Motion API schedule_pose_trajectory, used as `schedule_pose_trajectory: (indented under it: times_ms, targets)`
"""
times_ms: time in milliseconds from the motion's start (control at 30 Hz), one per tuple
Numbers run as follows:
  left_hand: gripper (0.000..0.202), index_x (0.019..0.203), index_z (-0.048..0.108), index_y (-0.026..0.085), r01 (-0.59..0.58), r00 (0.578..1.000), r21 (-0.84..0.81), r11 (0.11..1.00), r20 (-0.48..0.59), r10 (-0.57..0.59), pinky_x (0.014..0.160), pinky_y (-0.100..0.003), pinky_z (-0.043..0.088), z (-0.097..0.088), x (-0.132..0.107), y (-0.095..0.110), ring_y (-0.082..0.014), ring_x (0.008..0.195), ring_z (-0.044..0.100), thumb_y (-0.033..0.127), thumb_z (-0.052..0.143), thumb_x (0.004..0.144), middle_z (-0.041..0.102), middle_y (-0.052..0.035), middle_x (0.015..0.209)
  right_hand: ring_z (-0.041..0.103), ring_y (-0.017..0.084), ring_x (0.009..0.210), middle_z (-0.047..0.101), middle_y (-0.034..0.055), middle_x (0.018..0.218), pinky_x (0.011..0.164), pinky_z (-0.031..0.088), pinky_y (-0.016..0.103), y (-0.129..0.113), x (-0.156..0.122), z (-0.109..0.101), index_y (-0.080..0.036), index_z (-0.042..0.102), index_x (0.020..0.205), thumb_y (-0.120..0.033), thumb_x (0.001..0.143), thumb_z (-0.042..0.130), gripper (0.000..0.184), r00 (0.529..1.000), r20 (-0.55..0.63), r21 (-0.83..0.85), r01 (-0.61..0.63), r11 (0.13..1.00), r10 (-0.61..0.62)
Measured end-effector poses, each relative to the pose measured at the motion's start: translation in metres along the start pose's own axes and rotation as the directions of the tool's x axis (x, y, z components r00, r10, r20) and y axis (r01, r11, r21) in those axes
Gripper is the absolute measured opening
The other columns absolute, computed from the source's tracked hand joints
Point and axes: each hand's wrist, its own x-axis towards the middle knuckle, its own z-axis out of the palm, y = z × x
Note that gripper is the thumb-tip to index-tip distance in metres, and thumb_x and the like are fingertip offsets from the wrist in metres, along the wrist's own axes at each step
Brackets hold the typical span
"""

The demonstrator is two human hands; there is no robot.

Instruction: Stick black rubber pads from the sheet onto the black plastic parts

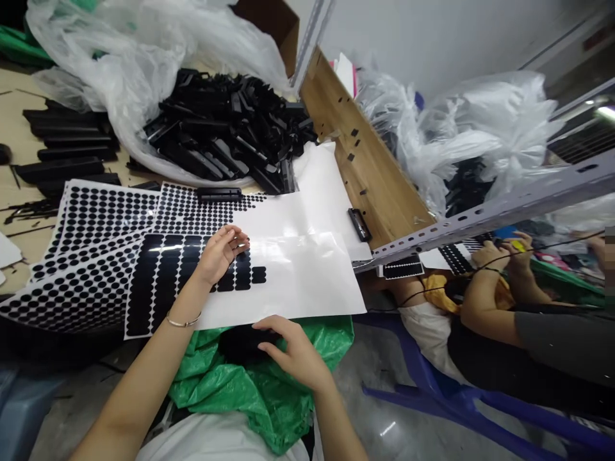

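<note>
My left hand is over a white backing sheet that bears rows of black rounded stickers. Its fingers are curled together, and a tiny dark spot shows at the fingertips, too small to name. My right hand is at the sheet's near edge, thumb and fingers apart, above an open green bag on my lap. Dark contents show in the bag beside those fingertips; their shape is unclear. A black plastic part rests on a sheet of black dots behind my left hand.
Black plastic parts lie heaped at the back with clear plastic film. More dot sheets are at left. A wooden board and metal rail divide off the right, where a co-worker's hands are busy.
</note>
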Motion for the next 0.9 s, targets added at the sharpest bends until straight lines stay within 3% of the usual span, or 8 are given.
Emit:
schedule_pose_trajectory:
  times_ms: [133,267,333,433,600,733,800,900]
  targets:
    - [0.021,0.082,0.061,0.019,0.001,1.0,-0.001,1.0,0.001,-0.001,0.074,-0.026,0.054,-0.002,0.002,-0.005,-0.0117,0.073,0.064,0.031,0.074,0.073,0.066,0.0001,0.077,0.067,0.014,0.078,0.071,0.0036,0.105,0.064,0.054,0.025,-0.023,0.051,-0.011,-0.026,0.065,0.112,-0.028,0.09,0.055,0.024,0.993,-0.062,0.026,0.1,0.995,-0.099]
    - [0.022,0.085,0.06,0.019,-0.02,1.0,0.005,1.0,-0.003,0.02,0.078,-0.028,0.054,-0.003,0.004,-0.007,-0.013,0.083,0.064,0.033,0.073,0.074,0.068,-0.0014,0.089,0.062,0.02,0.106,0.066,0.0058,0.115,0.091,0.05,0.034,-0.036,0.162,-0.03,-0.026,0.06,0.12,-0.022,0.088,0.058,0.033,0.916,-0.304,-0.209,0.204,0.956,-0.262]
    - [0.022,0.086,0.06,0.019,-0.041,0.999,-0.011,0.999,-0.024,0.041,0.08,-0.028,0.053,-0.002,0.004,-0.007,-0.0131,0.086,0.064,0.032,0.073,0.074,0.067,-0.0015,0.094,0.05,0.025,0.125,0.059,0.0091,0.129,0.107,0.038,0.042,-0.033,0.219,-0.035,-0.024,0.059,0.123,-0.017,0.085,0.061,0.039,0.872,-0.402,-0.389,0.112,0.915,-0.278]
    - [0.022,0.086,0.06,0.019,-0.054,0.998,-0.063,0.997,-0.046,0.051,0.078,-0.027,0.053,-0.001,0.004,-0.008,-0.0129,0.085,0.064,0.031,0.074,0.074,0.066,-0.0017,0.093,0.041,0.031,0.13,0.052,0.0121,0.137,0.109,0.031,0.051,-0.02,0.274,-0.034,-0.021,0.06,0.122,-0.019,0.088,0.059,0.034,0.852,-0.503,-0.505,-0.155,0.849,-0.144]
    - [0.021,0.087,0.061,0.019,-0.028,0.999,-0.132,0.991,-0.023,0.025,0.078,-0.029,0.053,0.0,0.005,-0.009,-0.014,0.086,0.063,0.029,0.073,0.075,0.066,-0.0024,0.092,0.05,0.027,0.113,0.063,0.0115,0.117,0.101,0.037,0.044,0.001,0.285,-0.034,-0.019,0.065,0.105,-0.023,0.093,0.047,0.022,0.821,-0.532,-0.568,-0.167,0.806,-0.205]
    - [0.021,0.089,0.062,0.019,-0.026,1.0,-0.126,0.992,0.01,0.028,0.08,-0.029,0.052,0.0,0.005,-0.01,-0.0143,0.087,0.062,0.03,0.073,0.076,0.066,-0.0028,0.094,0.043,0.027,0.126,0.058,0.0121,0.129,0.108,0.03,0.046,0.002,0.281,-0.035,-0.017,0.061,0.115,-0.016,0.09,0.047,0.029,0.788,-0.515,-0.633,-0.083,0.77,-0.338]
    - [0.021,0.09,0.062,0.019,-0.026,0.999,-0.124,0.992,0.017,0.029,0.08,-0.029,0.052,0.0,0.004,-0.01,-0.0142,0.088,0.062,0.031,0.073,0.076,0.066,-0.0024,0.093,0.038,0.025,0.134,0.054,0.0084,0.137,0.113,0.024,0.048,-0.001,0.283,-0.032,-0.022,0.057,0.125,-0.008,0.088,0.043,0.041,0.844,-0.334,-0.718,0.06,0.693,-0.42]
    - [0.022,0.09,0.062,0.019,-0.024,1.0,-0.119,0.993,0.016,0.026,0.079,-0.028,0.052,0.0,0.004,-0.01,-0.0141,0.088,0.062,0.03,0.073,0.076,0.066,-0.0025,0.094,0.044,0.021,0.131,0.058,0.0038,0.136,0.111,0.03,0.043,-0.006,0.288,-0.029,-0.028,0.057,0.127,0.0,0.085,0.04,0.054,0.914,-0.007,-0.734,0.27,0.623,-0.405]
